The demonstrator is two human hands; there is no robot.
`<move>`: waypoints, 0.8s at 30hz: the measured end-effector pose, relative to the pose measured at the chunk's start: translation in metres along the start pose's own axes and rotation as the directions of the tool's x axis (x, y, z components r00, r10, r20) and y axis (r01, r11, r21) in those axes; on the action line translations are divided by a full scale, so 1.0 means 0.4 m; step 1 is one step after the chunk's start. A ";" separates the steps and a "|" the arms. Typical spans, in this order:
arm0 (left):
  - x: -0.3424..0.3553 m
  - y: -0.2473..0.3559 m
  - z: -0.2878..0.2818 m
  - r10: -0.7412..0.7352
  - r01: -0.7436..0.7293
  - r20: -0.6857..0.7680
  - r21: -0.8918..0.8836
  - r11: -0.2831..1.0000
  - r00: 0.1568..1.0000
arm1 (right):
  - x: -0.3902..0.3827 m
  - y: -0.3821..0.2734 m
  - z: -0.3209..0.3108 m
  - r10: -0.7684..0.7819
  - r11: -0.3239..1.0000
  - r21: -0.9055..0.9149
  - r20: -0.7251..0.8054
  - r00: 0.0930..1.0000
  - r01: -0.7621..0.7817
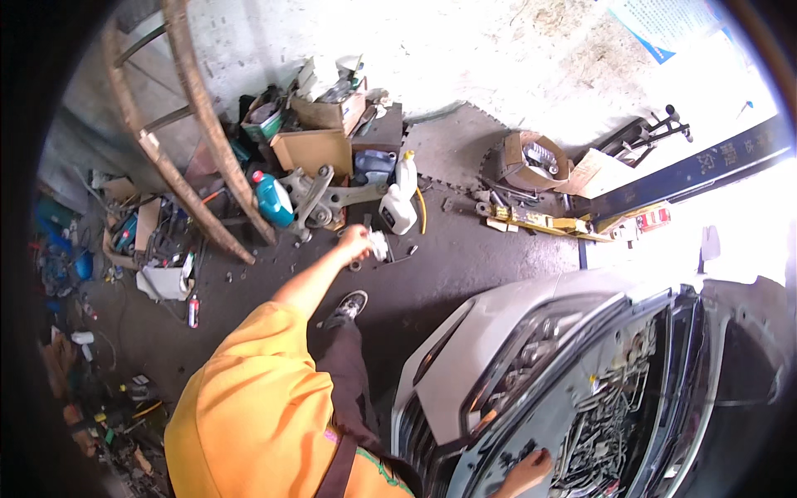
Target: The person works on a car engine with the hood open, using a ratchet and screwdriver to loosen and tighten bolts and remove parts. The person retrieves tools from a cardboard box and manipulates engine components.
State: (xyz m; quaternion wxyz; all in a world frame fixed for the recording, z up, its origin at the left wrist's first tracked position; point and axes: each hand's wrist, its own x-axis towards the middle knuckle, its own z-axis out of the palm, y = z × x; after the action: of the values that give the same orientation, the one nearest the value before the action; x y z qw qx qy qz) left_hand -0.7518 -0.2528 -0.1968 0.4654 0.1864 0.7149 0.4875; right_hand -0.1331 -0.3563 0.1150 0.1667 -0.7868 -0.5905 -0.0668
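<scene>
Dark, oil-stained concrete floor under a pale rough wall. White car, bonnet up, engine bay exposed. Wooden ladder leans left; cardboard boxes and a white jug crowd the wall. Left hand reaches out over the floor, fingers closed on a small pale object, possibly a rag. Right hand rests on the engine bay edge; grip unclear.

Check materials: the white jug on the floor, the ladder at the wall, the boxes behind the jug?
White jug: looks like plastic, semi-matte, moulded handle and yellow cap. Ladder: rails look like wood or bamboo, brown and rough; rungs thinner and grey, possibly metal, unclear. Boxes: plain brown cardboard, matte, open flaps. The left hand holds a small pale object I cannot identify; right hand rests in the engine bay.
</scene>
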 end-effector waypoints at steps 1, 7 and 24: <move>0.137 0.044 -0.097 0.057 -0.055 -0.032 0.057 0.997 0.998 | 0.026 -0.136 -0.018 0.026 0.998 0.047 0.156 0.987 -0.033; 0.550 0.634 -0.392 0.020 -0.054 -0.154 -0.219 0.974 0.988 | 0.134 -0.430 -0.047 0.008 0.997 0.077 0.264 0.964 -0.030; -0.347 -0.321 0.126 -0.355 -0.392 0.579 0.788 0.474 0.734 | -0.077 -0.233 -0.155 0.114 0.982 0.145 0.042 0.993 -0.119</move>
State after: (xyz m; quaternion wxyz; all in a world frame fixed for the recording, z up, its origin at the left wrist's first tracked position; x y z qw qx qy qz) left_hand -0.6161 -0.3849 -0.2462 0.5211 0.5698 0.6335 -0.0499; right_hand -0.2251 -0.3822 0.1809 0.2180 -0.8066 -0.5495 0.0003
